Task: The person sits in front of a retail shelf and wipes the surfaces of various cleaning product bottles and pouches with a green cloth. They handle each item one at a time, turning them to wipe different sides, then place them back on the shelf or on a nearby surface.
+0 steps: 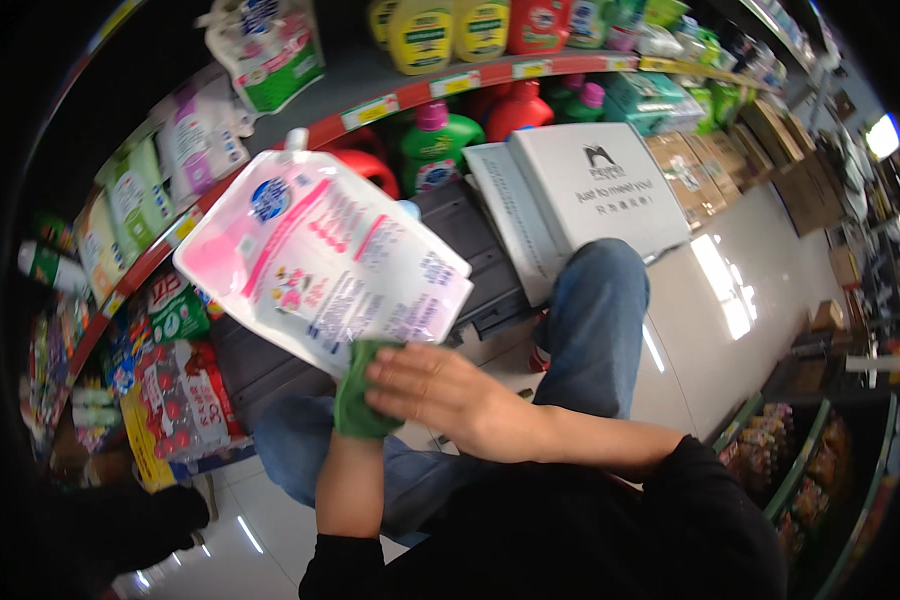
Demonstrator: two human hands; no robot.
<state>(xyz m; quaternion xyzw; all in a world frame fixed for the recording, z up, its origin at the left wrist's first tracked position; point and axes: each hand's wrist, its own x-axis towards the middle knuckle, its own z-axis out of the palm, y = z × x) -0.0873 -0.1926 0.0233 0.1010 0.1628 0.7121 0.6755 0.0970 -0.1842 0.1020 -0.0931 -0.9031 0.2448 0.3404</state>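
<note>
A large white and pink refill pouch (pixel 330 255) with a spout cap is held up tilted in front of me, its printed side facing the camera. My left hand (pixel 345 390) is at the pouch's lower edge, its fingers hidden by a green cloth (pixel 364 390) and the pouch; it appears to hold the pouch from there. My right hand (pixel 450 397) lies over the green cloth with its fingers together, pressing it at the pouch's bottom edge.
A white carton (pixel 600 187) stands on the dark lower shelf (pixel 469 240) by my knee. Behind the pouch, a red-edged shelf (pixel 495 71) holds bottles and pouches. Packaged goods (pixel 187 397) sit at left, brown cardboard boxes (pixel 690 176) at right. A dark-clothed person (pixel 127 525) is at lower left.
</note>
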